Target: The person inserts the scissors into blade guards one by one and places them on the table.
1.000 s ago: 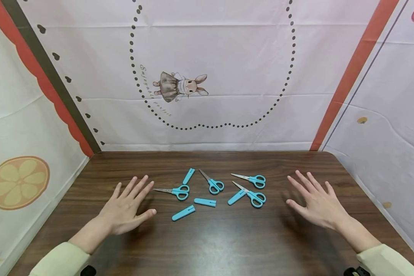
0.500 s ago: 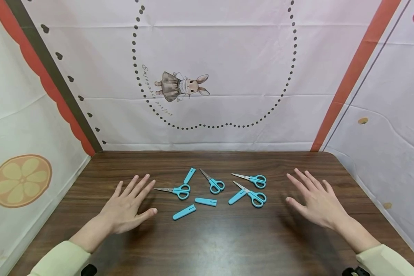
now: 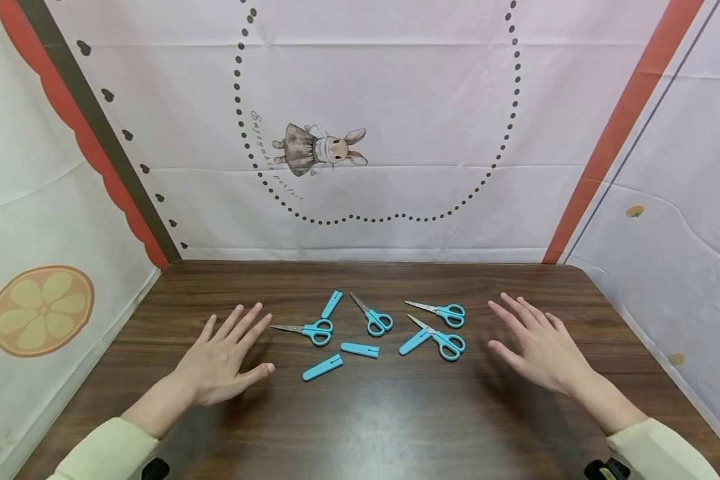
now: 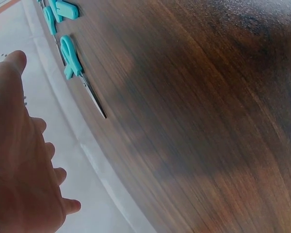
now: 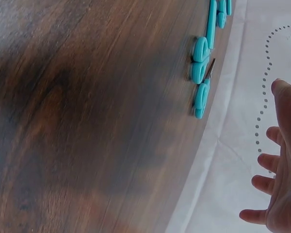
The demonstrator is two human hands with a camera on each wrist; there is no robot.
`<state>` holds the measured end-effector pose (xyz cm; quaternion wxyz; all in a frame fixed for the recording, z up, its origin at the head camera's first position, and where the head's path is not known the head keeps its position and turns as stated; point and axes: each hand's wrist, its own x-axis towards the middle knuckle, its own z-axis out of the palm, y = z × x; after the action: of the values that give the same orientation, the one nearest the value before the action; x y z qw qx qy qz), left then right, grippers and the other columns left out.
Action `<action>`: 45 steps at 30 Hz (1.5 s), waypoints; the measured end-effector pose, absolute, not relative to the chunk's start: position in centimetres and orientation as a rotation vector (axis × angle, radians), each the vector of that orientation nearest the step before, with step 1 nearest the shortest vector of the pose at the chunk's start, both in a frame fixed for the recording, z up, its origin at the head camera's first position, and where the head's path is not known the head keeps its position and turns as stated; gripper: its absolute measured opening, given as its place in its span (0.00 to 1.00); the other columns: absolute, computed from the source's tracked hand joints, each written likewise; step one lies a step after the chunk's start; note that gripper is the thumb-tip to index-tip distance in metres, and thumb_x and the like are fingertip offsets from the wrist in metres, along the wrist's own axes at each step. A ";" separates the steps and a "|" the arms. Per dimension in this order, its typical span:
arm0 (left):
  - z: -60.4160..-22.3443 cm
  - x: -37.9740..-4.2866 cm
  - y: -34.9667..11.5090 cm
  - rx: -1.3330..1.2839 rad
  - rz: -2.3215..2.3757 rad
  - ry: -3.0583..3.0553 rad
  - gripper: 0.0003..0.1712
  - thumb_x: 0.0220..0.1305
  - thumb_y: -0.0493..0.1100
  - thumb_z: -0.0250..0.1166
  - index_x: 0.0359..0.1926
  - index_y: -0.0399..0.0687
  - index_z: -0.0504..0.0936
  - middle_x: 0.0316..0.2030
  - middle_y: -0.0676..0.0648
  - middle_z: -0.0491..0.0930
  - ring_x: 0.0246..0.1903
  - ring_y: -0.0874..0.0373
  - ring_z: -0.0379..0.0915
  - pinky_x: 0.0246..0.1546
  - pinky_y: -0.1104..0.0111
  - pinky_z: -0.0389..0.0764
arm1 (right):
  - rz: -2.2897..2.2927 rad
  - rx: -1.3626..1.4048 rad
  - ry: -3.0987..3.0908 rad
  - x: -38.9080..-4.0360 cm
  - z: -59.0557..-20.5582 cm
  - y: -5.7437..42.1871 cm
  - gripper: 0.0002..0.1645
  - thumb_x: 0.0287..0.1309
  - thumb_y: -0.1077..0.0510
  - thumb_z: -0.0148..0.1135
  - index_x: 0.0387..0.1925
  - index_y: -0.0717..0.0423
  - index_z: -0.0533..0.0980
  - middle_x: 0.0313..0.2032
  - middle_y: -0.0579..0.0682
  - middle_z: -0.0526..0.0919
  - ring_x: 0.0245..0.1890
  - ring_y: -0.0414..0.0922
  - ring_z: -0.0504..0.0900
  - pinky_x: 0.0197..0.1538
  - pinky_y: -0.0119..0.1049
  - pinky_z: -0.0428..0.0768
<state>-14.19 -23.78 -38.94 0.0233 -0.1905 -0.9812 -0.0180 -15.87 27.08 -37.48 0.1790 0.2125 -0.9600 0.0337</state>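
Tabletop [image 3: 360, 427], brown wood grain; left hand [image 3: 219, 363] above left side, spread, back up, fingers straight and apart, thumb out; right hand [image 3: 540, 347] opposite, likewise spread, thumb out; shadows from both on the wood. Between them, all lying on the tabletop, all blue bar the blades: left scissors [image 3: 308, 331], tips toward left index finger (close in head view, plainly apart in left wrist view); upper cap [image 3: 332, 304], lower end right by left scissors' handle; middle scissors [image 3: 372, 315], tips pointing away and left; middle cap [image 3: 360, 350], a bit nearer the person; front cap [image 3: 322, 368], nearest the person, slanted; upper right scissors [image 3: 441, 311], tips left; lower right scissors [image 3: 437, 335], tips away and left, near right hand like the upper pair; right cap [image 3: 413, 343], split end at lower right scissors' pivot (under or merely touching, can't tell). Pale sleeves [image 3: 663, 450] at both wrists; dark device [image 3: 155, 469] by left cuff; white backdrop [image 3: 414, 107] behind, with rabbit print [image 3: 321, 148].
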 end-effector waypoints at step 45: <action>-40.9 -14.2 -22.5 -0.671 -0.180 -2.898 0.44 0.55 0.66 0.59 0.68 0.51 0.60 0.68 0.45 0.56 0.63 0.42 0.57 0.59 0.46 0.59 | 0.307 0.743 -2.716 -17.7 -39.1 20.8 0.35 0.51 0.45 0.64 0.59 0.53 0.69 0.51 0.56 0.76 0.49 0.55 0.76 0.43 0.52 0.74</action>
<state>-14.23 -22.49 -40.92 0.0805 -0.2243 -0.9693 -0.0602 -17.67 20.77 -39.10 0.1539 0.2591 -0.9475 0.1072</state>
